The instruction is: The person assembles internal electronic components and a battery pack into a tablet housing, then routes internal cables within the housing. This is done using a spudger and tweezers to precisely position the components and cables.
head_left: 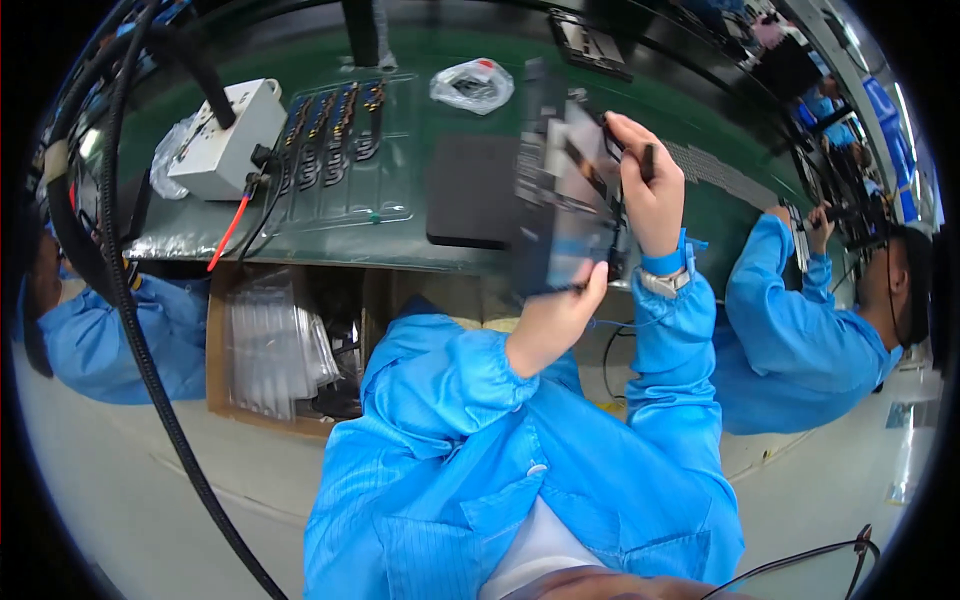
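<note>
My left hand [558, 318] grips the lower end of a flat, dark electronic device [570, 190], its thumb along the near edge and its other fingers mostly hidden. The device is tilted up on edge above the bench, its shiny inner side partly showing and smeared by motion. My right hand [652, 190] is closed around a thin black pen-like tool [648, 160] at the device's right edge. Whether the tool touches the device, I cannot tell. A blue strap [665, 262] circles my right wrist. Just left of the device, a black flat pad [465, 190] lies on the green bench.
A clear tray [395, 200] holds several dark ribbon-like parts, beside a white box [235, 140] with cords. Behind are a bagged coil [472, 86] and another device [590, 45]. Below the bench edge sits a cardboard box [225, 405] of plastic trays. Co-workers flank me; a thick black cable [150, 350] hangs left.
</note>
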Demonstrator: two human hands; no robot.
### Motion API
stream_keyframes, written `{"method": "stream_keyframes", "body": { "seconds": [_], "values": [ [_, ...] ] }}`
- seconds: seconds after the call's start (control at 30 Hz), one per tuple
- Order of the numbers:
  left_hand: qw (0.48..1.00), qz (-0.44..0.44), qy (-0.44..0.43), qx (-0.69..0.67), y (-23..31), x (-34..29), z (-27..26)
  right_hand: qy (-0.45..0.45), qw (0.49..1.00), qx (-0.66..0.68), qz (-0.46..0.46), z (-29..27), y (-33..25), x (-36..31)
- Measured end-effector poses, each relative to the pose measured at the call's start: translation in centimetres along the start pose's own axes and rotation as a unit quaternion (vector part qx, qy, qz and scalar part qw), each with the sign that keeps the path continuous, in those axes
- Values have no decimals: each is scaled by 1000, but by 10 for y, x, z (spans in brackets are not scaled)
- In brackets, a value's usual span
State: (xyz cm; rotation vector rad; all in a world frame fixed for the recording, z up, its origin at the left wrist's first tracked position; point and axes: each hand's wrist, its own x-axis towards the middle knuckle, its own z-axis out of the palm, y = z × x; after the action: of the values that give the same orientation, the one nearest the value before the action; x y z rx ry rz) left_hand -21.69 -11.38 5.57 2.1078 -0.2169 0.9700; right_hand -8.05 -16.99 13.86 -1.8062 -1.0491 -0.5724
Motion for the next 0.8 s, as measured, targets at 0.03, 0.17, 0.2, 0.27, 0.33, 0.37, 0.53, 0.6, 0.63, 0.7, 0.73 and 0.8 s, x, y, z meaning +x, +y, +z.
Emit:
{"method": "stream_keyframes", "body": {
  "seconds": [0.03,0.17,0.2,0.27,0.33,0.37,0.53,0.6,0.63,0.7,0.73,0.8],
  "values": [
    [961,-187,-34,-200,-8,5,0,-63,997,-31,18,2,10,4],
    [645,-400,162,-631,-16,22,17,-245,954,-170,41,35,45,10],
    [646,-401,166,-627,-26,15,22,-267,946,-174,55,45,55,6],
    [559,-431,181,-685,-37,17,22,-294,928,-223,49,60,61,2],
    [544,-440,197,-687,-44,17,24,-304,922,-235,40,70,66,1],
    [515,-453,184,-704,-46,16,22,-306,922,-232,46,71,65,0],
    [440,-542,-146,-701,-70,15,-27,-307,922,-234,31,66,65,-4],
    [654,-491,-289,-498,-69,11,-56,-308,917,-254,-15,49,64,-5],
    [760,-447,-285,-375,-68,6,-76,-262,946,-190,4,41,65,-8],
    [937,-279,-208,-33,-51,0,-107,-171,971,-123,110,-7,46,-21],
    [961,-177,-127,170,-58,0,-112,-148,961,-110,207,-23,48,-30],
    [941,-215,-87,245,-75,9,-109,-141,940,-140,278,-33,78,-64]
  ]
}}
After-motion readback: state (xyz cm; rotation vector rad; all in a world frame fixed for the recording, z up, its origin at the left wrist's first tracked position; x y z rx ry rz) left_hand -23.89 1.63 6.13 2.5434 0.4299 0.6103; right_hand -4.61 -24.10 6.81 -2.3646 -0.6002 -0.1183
